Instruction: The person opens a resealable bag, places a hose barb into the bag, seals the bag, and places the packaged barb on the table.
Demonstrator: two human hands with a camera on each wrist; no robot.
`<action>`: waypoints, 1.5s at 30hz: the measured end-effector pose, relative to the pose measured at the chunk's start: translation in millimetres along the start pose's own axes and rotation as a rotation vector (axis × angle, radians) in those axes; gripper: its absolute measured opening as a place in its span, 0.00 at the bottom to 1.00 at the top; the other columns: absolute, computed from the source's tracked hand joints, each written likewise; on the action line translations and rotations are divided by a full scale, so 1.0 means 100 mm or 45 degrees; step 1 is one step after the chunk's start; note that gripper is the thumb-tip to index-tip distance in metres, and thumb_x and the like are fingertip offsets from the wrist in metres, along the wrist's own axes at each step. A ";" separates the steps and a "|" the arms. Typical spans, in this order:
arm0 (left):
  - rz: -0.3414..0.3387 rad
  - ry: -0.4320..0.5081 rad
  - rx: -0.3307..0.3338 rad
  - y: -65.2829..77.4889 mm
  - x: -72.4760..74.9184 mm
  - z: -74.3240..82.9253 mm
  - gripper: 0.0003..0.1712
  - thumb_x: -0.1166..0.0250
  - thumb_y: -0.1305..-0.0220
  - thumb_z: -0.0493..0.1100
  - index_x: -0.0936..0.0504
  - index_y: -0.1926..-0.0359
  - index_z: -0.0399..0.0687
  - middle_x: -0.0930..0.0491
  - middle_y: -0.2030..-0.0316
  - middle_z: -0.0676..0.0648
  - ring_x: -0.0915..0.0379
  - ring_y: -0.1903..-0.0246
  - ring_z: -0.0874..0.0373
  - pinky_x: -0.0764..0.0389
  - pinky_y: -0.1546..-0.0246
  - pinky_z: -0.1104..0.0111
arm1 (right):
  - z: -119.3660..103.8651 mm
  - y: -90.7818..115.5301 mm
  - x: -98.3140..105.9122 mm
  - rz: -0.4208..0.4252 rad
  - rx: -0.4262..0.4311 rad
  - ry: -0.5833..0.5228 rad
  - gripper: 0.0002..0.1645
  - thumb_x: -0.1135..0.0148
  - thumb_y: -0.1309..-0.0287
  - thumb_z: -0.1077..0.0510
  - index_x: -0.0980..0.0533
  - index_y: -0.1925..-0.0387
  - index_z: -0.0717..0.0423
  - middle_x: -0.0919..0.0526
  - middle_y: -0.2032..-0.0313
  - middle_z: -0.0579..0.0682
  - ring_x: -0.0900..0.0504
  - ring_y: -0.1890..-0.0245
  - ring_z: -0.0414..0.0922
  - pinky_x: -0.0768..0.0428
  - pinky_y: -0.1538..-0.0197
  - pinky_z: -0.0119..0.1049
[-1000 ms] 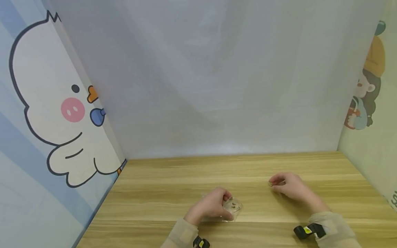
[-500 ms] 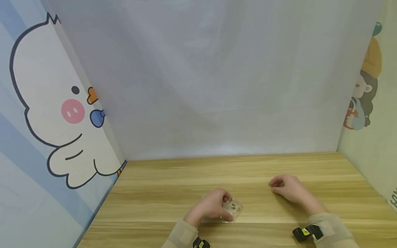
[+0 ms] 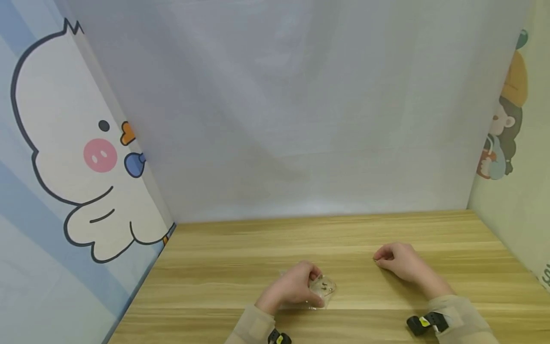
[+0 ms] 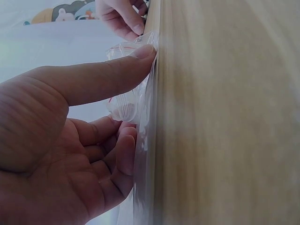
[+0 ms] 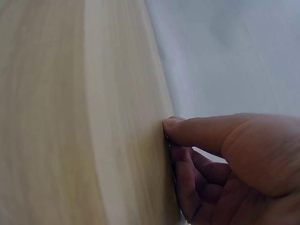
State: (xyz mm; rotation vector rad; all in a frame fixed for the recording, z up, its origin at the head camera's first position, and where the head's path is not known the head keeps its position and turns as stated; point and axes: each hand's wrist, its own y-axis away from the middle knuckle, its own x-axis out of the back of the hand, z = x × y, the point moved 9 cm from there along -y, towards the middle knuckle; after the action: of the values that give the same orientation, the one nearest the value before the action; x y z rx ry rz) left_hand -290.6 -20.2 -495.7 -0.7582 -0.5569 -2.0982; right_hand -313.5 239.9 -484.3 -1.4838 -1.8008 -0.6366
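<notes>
A clear plastic zip bag (image 3: pixel 320 287) lies on the table with several small brass-coloured pieces (image 3: pixel 324 286) showing through it. My left hand (image 3: pixel 293 285) holds the bag open-side close, thumb on one side and fingers on the other; in the left wrist view the crinkled plastic bag (image 4: pixel 123 105) bulges between them, with a red line along it. Farther right and back, my right hand (image 3: pixel 400 262) pinches at table level. Thumb and fingertips meet there around a small metal piece, almost wholly hidden by them; in the right wrist view the right hand (image 5: pixel 220 168) conceals it too.
The wood-grain table (image 3: pixel 240 243) reaches back to a grey-white curtain (image 3: pixel 301 119). A wall with a cartoon bird (image 3: pixel 64 129) stands left, a pale printed wall (image 3: pixel 520 205) right. Each wrist carries a black camera (image 3: pixel 418 325) on a beige wrap.
My right hand has shifted very slightly, and the small piece at its fingertips shows less than before. The left hand and the bag stay in place.
</notes>
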 end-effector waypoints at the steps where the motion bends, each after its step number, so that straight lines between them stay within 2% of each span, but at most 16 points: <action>1: 0.001 0.001 -0.001 0.00 0.00 0.00 0.35 0.12 0.52 0.37 0.18 0.44 0.38 0.20 0.54 0.51 0.26 0.60 0.63 0.21 0.55 0.70 | 0.01 0.00 0.00 -0.003 -0.001 0.000 0.03 0.29 0.35 0.64 0.13 0.60 0.58 0.12 0.62 0.48 0.16 0.61 0.44 0.18 0.55 0.46; 23: -0.013 0.027 -0.007 0.01 0.01 0.01 0.35 0.12 0.52 0.37 0.19 0.44 0.37 0.21 0.54 0.51 0.26 0.59 0.63 0.21 0.52 0.70 | -0.03 0.03 -0.01 -0.025 0.013 0.030 0.03 0.30 0.34 0.63 0.13 0.59 0.58 0.12 0.62 0.46 0.16 0.61 0.44 0.17 0.54 0.47; 32: -0.001 0.019 -0.027 0.04 0.01 0.02 0.35 0.12 0.53 0.36 0.18 0.45 0.37 0.22 0.56 0.52 0.28 0.61 0.64 0.22 0.55 0.71 | -0.03 0.06 -0.02 -0.026 0.009 0.031 0.03 0.29 0.34 0.63 0.13 0.60 0.58 0.12 0.62 0.46 0.16 0.61 0.43 0.17 0.54 0.46; 45: -0.004 0.040 -0.007 0.04 0.00 0.00 0.34 0.12 0.53 0.36 0.18 0.45 0.37 0.22 0.55 0.52 0.28 0.59 0.63 0.22 0.53 0.70 | -0.02 0.05 -0.02 -0.019 0.003 0.030 0.03 0.29 0.34 0.63 0.13 0.60 0.58 0.12 0.63 0.46 0.16 0.61 0.43 0.17 0.54 0.46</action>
State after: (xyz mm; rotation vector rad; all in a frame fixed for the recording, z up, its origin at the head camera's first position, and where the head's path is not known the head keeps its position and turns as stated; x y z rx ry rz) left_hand -287.4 -21.9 -495.0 -0.7264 -0.5357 -2.1120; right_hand -307.7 238.3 -484.4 -1.4568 -1.7960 -0.6567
